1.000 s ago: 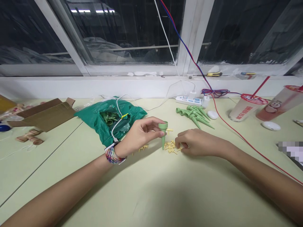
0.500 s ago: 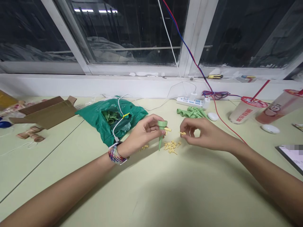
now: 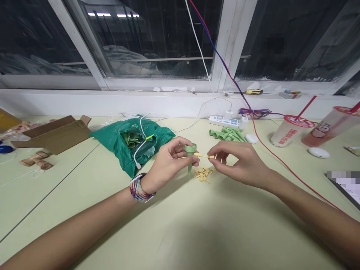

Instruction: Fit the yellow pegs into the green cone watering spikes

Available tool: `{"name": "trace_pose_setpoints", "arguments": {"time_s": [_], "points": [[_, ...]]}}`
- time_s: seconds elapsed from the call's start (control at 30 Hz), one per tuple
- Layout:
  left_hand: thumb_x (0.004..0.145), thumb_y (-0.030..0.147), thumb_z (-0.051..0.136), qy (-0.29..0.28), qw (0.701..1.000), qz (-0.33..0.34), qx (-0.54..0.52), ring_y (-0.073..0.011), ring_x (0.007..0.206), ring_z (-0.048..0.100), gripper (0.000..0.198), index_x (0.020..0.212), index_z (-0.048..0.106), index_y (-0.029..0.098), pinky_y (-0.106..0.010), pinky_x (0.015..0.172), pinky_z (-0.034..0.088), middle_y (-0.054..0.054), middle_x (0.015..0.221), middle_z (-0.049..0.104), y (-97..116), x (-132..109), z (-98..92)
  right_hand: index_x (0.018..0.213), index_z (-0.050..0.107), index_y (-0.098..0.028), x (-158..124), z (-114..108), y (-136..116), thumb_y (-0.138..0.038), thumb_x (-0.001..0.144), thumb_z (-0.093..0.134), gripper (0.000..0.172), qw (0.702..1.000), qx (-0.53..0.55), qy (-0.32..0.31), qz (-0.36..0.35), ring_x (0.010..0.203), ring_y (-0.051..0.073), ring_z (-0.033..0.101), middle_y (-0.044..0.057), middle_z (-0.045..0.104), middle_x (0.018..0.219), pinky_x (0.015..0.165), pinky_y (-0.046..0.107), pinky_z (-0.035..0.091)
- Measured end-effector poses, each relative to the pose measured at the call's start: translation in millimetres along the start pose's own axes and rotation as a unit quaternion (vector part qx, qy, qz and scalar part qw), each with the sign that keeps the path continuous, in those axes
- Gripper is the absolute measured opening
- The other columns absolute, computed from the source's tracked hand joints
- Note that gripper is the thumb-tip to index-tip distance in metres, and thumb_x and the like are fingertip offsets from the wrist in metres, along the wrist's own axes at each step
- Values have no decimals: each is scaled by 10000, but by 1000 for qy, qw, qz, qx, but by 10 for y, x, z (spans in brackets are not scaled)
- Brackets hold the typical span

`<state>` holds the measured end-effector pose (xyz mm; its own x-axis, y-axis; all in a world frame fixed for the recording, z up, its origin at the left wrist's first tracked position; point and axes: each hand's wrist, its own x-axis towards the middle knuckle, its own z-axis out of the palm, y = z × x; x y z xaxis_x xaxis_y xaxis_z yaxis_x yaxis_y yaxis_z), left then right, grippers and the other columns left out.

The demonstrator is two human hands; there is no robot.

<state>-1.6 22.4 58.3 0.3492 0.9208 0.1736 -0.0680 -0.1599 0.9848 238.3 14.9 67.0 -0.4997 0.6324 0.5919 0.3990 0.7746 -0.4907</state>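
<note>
Upright in my left hand (image 3: 168,159) is a green plastic plant watering spike (image 3: 190,148), pinched near its wide top with the tip pointing down. A yellow tube (image 3: 198,154) sticks out of the spike's side toward the right. My right hand (image 3: 239,159) pinches a small yellow plastic pin (image 3: 211,156) between thumb and fingertips. The pin's thin end points left and meets the tube's end; whether it is inside the tube I cannot tell. Just below both hands, a small pile of yellow pins (image 3: 203,174) lies on the table.
A green plastic bag (image 3: 112,137) holding green spikes lies behind my left hand. More green spikes (image 3: 227,134) lie near the power strip (image 3: 223,121). Two drink cups (image 3: 291,131) stand at the right. An open cardboard box (image 3: 57,135) sits at the left.
My right hand has moved left, bringing the yellow pin up to the tube on the spike. My left hand has shifted slightly left, still gripping the spike.
</note>
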Motion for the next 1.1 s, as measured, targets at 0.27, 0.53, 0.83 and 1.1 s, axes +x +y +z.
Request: {"name": "trace_pose_setpoints", "arguments": {"time_s": [0.27, 0.53, 0.83, 1.1], "points": [[806, 262, 869, 8, 1000, -15, -8, -222, 778, 806, 351, 1016, 597, 188, -316, 761, 645, 6, 777, 735, -38, -2, 9, 963, 716, -218, -15, 35, -51, -234, 978, 684, 39, 999, 2, 34, 3, 654, 123, 702, 5, 764, 832, 599, 240, 556], [812, 289, 876, -4, 1000, -7, -11, -223, 802, 806, 359, 1016, 598, 190, -321, 770, 641, -30, 808, 784, -103, 15, -25, 976, 725, -220, -20, 60, 7, -252, 976, 698, 42, 999, 14, 32, 7, 652, 125, 716, 10, 778, 858, 599, 244, 559], [797, 318, 883, 8, 1000, 4, 7, -163, 758, 738, 326, 974, 647, 181, -265, 683, 580, -14, 818, 735, -120, -31, 47, 1019, 659, -210, -59, 196, 48, -339, 975, 725, 151, 996, 73, 16, 43, 682, 134, 729, 25, 741, 907, 585, 239, 568], [718, 290, 936, 30, 999, 13, 13, -125, 652, 668, 368, 906, 636, 188, -232, 585, 497, 23, 742, 669, -74, -44, 70, 1039, 675, -225, -63, 205, 41, -199, 992, 634, 68, 998, 50, 24, -8, 704, 124, 690, 27, 750, 943, 629, 254, 570]]}}
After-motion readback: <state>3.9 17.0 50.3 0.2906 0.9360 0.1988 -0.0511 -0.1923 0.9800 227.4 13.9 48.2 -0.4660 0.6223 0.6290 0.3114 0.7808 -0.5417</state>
